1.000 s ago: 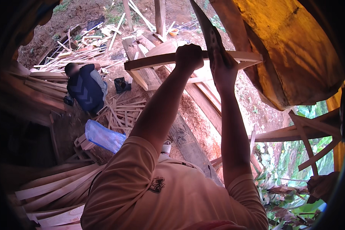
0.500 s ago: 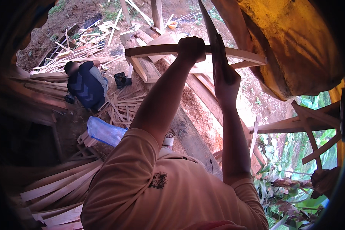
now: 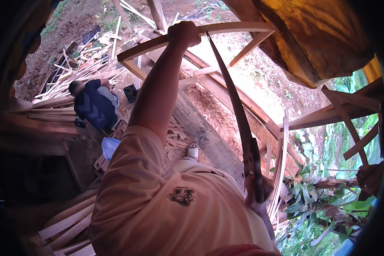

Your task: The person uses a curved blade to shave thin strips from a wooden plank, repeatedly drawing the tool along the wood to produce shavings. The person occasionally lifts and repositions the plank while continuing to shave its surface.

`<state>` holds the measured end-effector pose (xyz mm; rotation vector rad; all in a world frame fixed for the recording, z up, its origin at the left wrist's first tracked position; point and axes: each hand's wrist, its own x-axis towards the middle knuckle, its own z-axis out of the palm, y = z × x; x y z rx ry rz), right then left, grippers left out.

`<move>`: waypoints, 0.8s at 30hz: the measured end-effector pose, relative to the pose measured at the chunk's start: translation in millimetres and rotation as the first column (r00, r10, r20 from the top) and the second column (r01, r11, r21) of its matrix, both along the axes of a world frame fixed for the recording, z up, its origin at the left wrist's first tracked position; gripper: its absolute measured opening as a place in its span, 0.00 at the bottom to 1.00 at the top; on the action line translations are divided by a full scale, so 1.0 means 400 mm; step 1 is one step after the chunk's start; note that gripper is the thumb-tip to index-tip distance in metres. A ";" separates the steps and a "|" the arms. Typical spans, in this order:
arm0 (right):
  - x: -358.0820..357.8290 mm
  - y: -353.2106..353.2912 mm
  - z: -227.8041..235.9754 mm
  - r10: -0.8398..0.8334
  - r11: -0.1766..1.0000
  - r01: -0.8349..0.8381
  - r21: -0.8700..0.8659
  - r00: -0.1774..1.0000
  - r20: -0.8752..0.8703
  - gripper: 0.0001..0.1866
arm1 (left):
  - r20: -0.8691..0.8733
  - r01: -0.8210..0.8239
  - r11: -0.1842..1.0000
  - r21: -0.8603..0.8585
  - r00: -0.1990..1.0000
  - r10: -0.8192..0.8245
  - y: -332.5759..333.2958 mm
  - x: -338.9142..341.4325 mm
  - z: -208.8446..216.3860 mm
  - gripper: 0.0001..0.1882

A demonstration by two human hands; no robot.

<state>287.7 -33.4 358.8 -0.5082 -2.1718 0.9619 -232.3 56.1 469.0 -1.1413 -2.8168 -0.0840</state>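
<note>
At the top of the view my left hand is closed round a long pale wooden strip, which looks bowed and has slanting wooden braces below it. My right hand, low and close to my body, grips the dark handle of a handsaw. Its long narrowing blade slants away from me, and the tip meets the strip just right of my left fist. Whether the teeth sit in a cut is too small to tell.
At the left a person in a dark top crouches beside piled wood strips. More boards lie at the lower left. A yellow-brown tarp hangs at the upper right, above crossed timbers. A thick plank runs past my foot.
My right hand has drawn the saw back toward my body from beside the strip. The strip and my left fist now appear higher and further left; the whole view has shifted somewhat.
</note>
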 end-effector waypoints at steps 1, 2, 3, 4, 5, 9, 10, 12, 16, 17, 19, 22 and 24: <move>0.034 -0.010 0.010 -0.023 0.998 0.023 -0.055 1.000 0.009 0.07 | 0.000 -0.013 1.000 -0.008 1.000 0.013 -0.003 -0.010 0.005 0.23; 0.038 0.000 0.022 -0.014 0.999 0.014 -0.034 1.000 -0.002 0.06 | 0.012 -0.027 1.000 0.001 1.000 0.027 -0.012 -0.024 0.010 0.24; 0.045 0.005 0.034 -0.015 1.000 0.015 -0.016 1.000 -0.016 0.06 | 0.019 -0.029 1.000 0.004 0.999 0.029 -0.013 -0.032 0.019 0.24; 0.055 0.011 0.047 -0.013 1.000 0.013 0.002 1.000 -0.027 0.05 | 0.026 -0.031 0.999 0.008 0.999 0.031 -0.015 -0.039 0.028 0.24; 0.044 0.025 0.029 -0.022 1.000 0.022 -0.002 0.998 -0.059 0.04 | 0.028 -0.022 1.000 0.012 0.999 0.022 -0.020 -0.041 0.033 0.25; -0.162 0.137 0.044 -0.105 0.912 0.138 0.386 0.989 -0.105 0.03 | -0.091 0.020 0.992 0.128 0.996 -0.008 -0.008 -0.052 -0.014 0.17; -0.252 0.176 0.061 -0.112 0.887 0.159 0.433 0.985 -0.132 0.01 | -0.083 0.018 0.990 0.139 0.997 -0.006 -0.003 -0.055 -0.024 0.16; -0.439 0.237 0.115 -0.043 0.994 0.070 0.085 0.958 -0.285 0.04 | -0.056 0.016 0.993 0.117 0.998 -0.009 -0.013 -0.054 -0.018 0.16; -0.759 0.315 0.184 -0.007 0.903 -0.242 -0.355 0.818 -0.575 0.10 | -0.024 0.058 0.987 0.147 0.998 -0.055 0.007 -0.048 -0.022 0.13; -0.822 0.321 0.203 -0.010 0.876 -0.287 -0.387 0.792 -0.610 0.10 | -0.035 0.047 0.987 0.153 0.998 -0.043 -0.002 -0.043 -0.016 0.12; -0.909 0.366 0.194 0.035 0.845 -0.378 -0.378 0.744 -0.668 0.09 | -0.003 0.062 0.988 0.144 0.998 -0.062 0.009 -0.042 -0.011 0.14; -0.974 0.385 0.189 0.099 0.817 -0.440 -0.373 0.745 -0.660 0.11 | 0.009 0.057 0.988 0.144 0.998 -0.059 -0.007 -0.039 -0.003 0.15; -1.001 0.387 0.175 0.109 0.810 -0.448 -0.377 0.747 -0.655 0.11 | 0.018 0.065 0.986 0.156 0.997 -0.069 -0.010 -0.044 0.006 0.15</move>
